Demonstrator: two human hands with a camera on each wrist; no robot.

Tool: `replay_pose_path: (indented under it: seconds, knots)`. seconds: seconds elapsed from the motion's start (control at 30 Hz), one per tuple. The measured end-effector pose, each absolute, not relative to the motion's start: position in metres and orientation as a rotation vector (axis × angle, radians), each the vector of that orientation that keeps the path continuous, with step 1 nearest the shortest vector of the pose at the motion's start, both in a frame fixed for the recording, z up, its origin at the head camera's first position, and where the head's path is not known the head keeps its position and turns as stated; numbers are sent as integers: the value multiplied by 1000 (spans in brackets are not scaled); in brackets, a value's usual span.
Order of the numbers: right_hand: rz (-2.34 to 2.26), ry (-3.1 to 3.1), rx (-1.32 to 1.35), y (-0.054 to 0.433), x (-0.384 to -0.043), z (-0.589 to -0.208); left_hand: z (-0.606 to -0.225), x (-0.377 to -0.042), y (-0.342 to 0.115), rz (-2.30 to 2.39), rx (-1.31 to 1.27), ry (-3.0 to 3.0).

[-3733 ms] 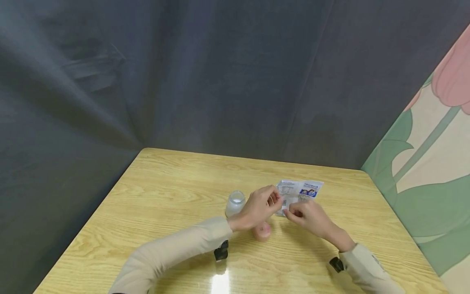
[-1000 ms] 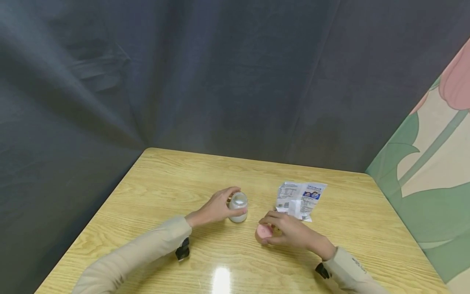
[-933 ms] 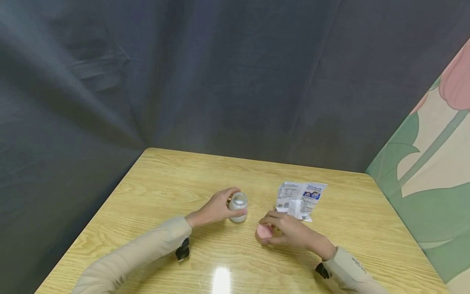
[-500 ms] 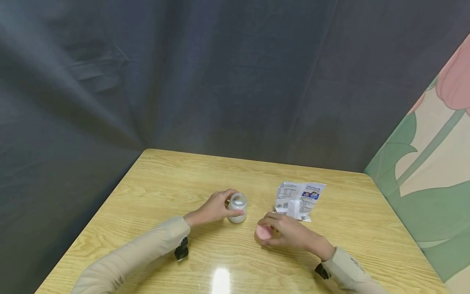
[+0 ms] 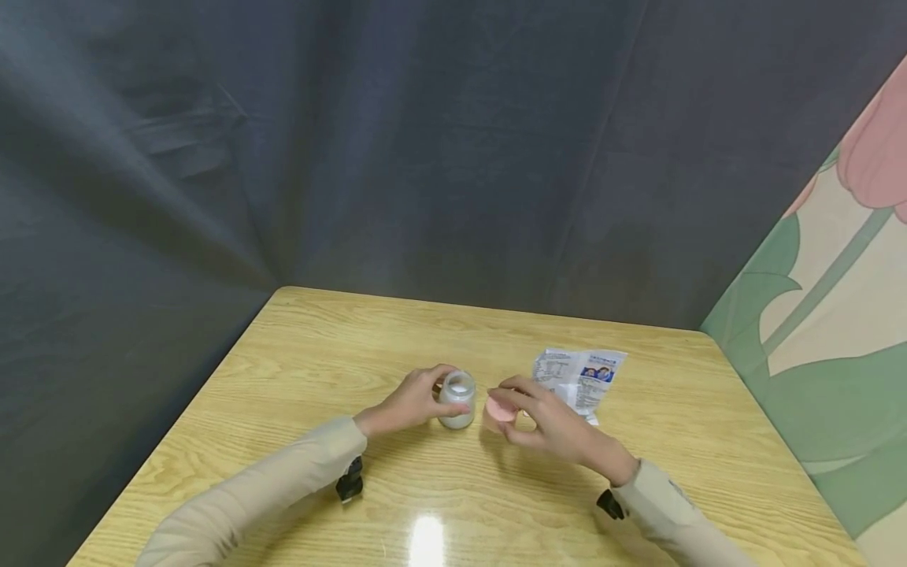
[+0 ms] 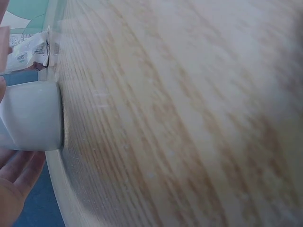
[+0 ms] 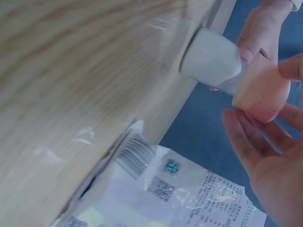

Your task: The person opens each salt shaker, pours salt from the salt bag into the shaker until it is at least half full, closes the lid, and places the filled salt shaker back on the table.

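Observation:
A small clear jar (image 5: 463, 396) stands upright and uncovered on the table, with white contents. My left hand (image 5: 404, 403) grips it from the left, thumb in front and fingers behind. In the left wrist view the jar (image 6: 34, 116) rests on its base. The fingertips of my right hand (image 5: 560, 421) hold a pink, cup-shaped lid (image 5: 501, 409) raised off the table, just right of the jar. From the right wrist view, the lid (image 7: 263, 85) is close to the jar's mouth; whether they touch I cannot tell.
A crumpled white printed packet (image 5: 601, 372) with a blue picture lies behind my right hand. The wooden table (image 5: 340, 339) ends at a dark curtain (image 5: 453, 157) at the back and a floral panel (image 5: 836, 409) on the right.
My right hand has left the packet, taken hold of the lid, and raised it towards the jar. My left hand has drawn back from the packet and now grips the jar.

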State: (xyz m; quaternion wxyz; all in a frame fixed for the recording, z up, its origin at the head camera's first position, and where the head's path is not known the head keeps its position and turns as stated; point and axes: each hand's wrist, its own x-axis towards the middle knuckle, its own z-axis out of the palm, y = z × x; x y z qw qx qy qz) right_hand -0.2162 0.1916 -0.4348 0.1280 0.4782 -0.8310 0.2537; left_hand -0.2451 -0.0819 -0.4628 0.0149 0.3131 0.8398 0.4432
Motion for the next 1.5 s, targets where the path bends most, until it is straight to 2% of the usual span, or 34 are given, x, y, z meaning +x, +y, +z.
replay_pose_path:
  seconds: [0.67,1.5]
  knots:
    - [740,-2343,1328,167,-230,-413,-462,-245,-84,1410,974,2558]
    - [783,-2262,1377,145,-246,-418,-465,-247,-84,1409,996,2573]
